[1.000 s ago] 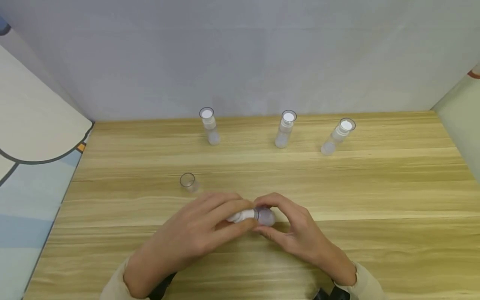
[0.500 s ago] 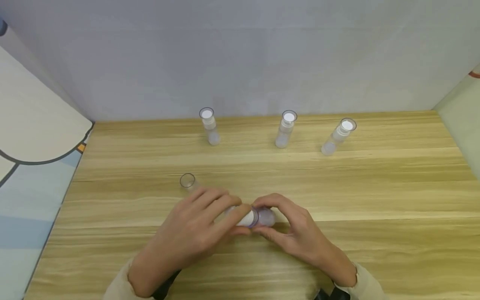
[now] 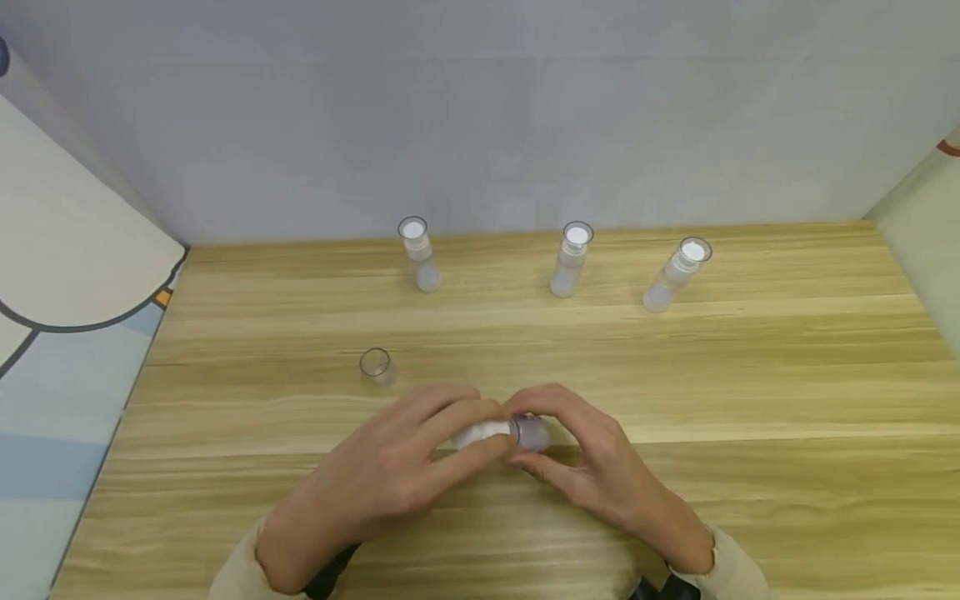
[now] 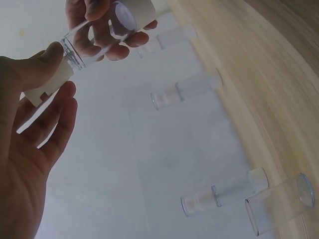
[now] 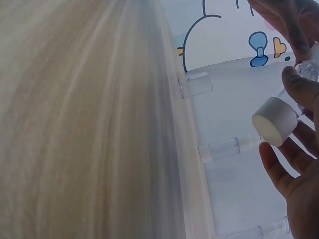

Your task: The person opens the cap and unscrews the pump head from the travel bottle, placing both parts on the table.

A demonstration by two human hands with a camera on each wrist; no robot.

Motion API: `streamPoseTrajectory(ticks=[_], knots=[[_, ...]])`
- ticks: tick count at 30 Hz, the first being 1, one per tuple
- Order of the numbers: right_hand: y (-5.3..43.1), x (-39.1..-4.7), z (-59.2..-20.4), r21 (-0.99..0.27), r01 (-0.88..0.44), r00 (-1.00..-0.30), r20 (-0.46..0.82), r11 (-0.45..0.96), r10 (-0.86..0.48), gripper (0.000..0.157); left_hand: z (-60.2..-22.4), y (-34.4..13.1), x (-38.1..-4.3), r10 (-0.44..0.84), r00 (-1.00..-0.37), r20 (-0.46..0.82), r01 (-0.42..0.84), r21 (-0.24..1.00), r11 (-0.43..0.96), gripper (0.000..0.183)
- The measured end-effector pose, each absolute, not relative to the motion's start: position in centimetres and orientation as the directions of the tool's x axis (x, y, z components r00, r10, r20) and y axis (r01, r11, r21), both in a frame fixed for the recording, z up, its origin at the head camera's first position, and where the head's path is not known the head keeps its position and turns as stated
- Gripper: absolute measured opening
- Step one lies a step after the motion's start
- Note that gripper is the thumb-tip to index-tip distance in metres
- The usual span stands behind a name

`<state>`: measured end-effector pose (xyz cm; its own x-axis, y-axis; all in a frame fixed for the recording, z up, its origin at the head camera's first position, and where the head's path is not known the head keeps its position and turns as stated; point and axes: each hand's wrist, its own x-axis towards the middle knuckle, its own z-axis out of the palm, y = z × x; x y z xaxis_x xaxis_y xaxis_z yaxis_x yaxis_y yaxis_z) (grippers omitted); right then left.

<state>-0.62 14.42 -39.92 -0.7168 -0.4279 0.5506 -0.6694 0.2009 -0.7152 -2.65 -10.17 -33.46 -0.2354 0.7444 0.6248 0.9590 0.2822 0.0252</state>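
Both hands hold a small clear pump bottle (image 3: 533,434), which lies nearly sideways above the table in the head view. My left hand (image 3: 397,462) pinches its white pump top (image 4: 52,82) between thumb and fingers. Around the clear body, close to the white base (image 5: 274,121), curl the fingers and thumb of my right hand (image 3: 596,458). The neck of the bottle shows between the two hands in the left wrist view. A loose clear cap (image 3: 377,365) stands on the table just beyond the left hand, its rim upward.
Along the back of the wooden table (image 3: 787,358) stand three similar bottles with clear caps on: a left one (image 3: 420,254), a middle one (image 3: 570,260) and a right one (image 3: 675,275). A pale grey backdrop (image 3: 480,125) rises behind them.
My left hand has turned about the pump top, its thumb and fingers shifting over it and then back to nearly their earlier place. The right hand and bottle body have stayed almost still.
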Motion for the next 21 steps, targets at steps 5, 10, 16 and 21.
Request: streamPoseTrajectory(ticks=[5, 10, 16, 21], knots=[[14.32, -0.71, -39.88, -0.695, -0.690, -0.702, 0.575, 0.201, -0.420, 0.038, -33.37, -10.01, -2.74, 0.713, -0.276, 0.644, 0.940, 0.026, 0.340, 0.023], [14.32, -0.69, -39.97, -0.691, -0.692, -0.701, 0.574, 0.210, -0.423, 0.038, -33.48, -9.94, -2.78, 0.680, -0.297, 0.670, 0.917, 0.001, 0.399, 0.031], [14.31, -0.68, -39.98, -0.696, -0.686, -0.707, 0.567, 0.212, -0.423, 0.037, -33.50, -10.04, -2.72, 0.653, -0.318, 0.688, 0.907, 0.019, 0.421, 0.033], [14.32, -0.71, -40.01, -0.704, -0.678, -0.713, 0.560, 0.213, -0.421, 0.038, -33.38, -10.06, -2.76, 0.639, -0.328, 0.696, 0.907, 0.044, 0.418, 0.032]])
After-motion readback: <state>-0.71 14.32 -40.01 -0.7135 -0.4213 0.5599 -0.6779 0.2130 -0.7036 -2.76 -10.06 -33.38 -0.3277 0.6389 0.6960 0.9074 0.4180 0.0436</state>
